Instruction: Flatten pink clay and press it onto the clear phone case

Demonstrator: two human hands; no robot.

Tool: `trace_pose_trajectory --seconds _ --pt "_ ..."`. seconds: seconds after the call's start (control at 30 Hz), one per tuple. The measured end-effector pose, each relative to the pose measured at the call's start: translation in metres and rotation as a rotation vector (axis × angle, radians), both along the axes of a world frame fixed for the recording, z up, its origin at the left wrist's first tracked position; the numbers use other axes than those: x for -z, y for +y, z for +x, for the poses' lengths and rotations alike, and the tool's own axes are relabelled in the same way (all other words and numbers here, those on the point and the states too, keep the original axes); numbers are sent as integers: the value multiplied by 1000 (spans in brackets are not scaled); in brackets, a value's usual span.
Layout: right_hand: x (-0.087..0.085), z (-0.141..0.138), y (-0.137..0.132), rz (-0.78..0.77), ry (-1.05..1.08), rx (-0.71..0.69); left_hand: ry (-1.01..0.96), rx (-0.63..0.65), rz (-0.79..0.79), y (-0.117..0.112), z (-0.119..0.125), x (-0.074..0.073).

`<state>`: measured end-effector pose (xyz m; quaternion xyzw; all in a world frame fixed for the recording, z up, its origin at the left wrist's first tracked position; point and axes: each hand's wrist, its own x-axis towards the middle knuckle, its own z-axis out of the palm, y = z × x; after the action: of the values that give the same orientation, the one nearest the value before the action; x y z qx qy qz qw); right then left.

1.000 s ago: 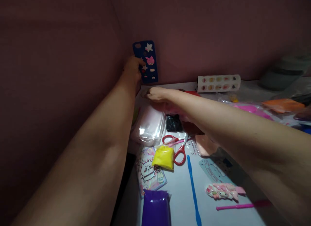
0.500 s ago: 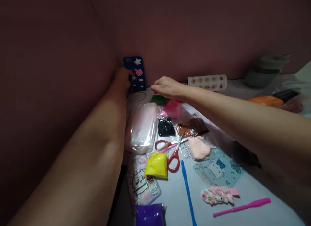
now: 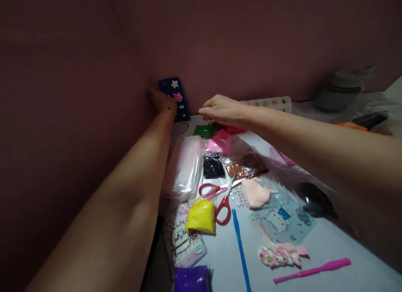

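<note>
Pink wall [image 3: 251,41] behind, blue phone case [image 3: 176,91] leaning there! Left hand [image 3: 163,101] at it, grip unclear; right hand [image 3: 221,109] loosely curled, nothing visible inside. Best steady the case's base.

blue case [image 3: 179,103]: matt | box [image 3: 184,168]: glossy plastic | scissor blades [image 3: 232,183]: metal

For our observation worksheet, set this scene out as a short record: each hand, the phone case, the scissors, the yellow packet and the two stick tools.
Left hand: at the phone case; fingers partly hidden, grip unclear
Phone case: dark blue, upright near the wall, with a white star and pink charm
Right hand: fingers curled, near the green packet; contents not visible
Scissors: red-handled, blades open
Yellow packet: beside the scissors, overlapping a cartoon-printed packet
Stick tools: blue, pink; both lying on the white tabletop
</note>
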<state>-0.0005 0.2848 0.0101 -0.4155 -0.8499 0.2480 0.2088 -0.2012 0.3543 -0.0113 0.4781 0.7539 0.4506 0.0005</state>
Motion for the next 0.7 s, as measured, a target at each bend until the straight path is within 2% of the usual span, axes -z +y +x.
trace_pose_trajectory --seconds 0.07,0.13,0.23,0.37,0.53,0.7 --pt "1 4 1 -11 13 1 87 -139 38 -2 5 2" --pt "3 7 4 -20 31 -7 157 -218 46 -2 10 3" --pt "7 12 9 -32 64 -23 184 -268 -9 4 17 8" --pt "10 21 9 -46 74 -6 127 -321 -123 16 20 18" --pt "8 32 2 -58 65 41 118 -306 -199 20 17 21" --pt "10 36 -4 -76 53 66 153 -146 -285 19 10 13"
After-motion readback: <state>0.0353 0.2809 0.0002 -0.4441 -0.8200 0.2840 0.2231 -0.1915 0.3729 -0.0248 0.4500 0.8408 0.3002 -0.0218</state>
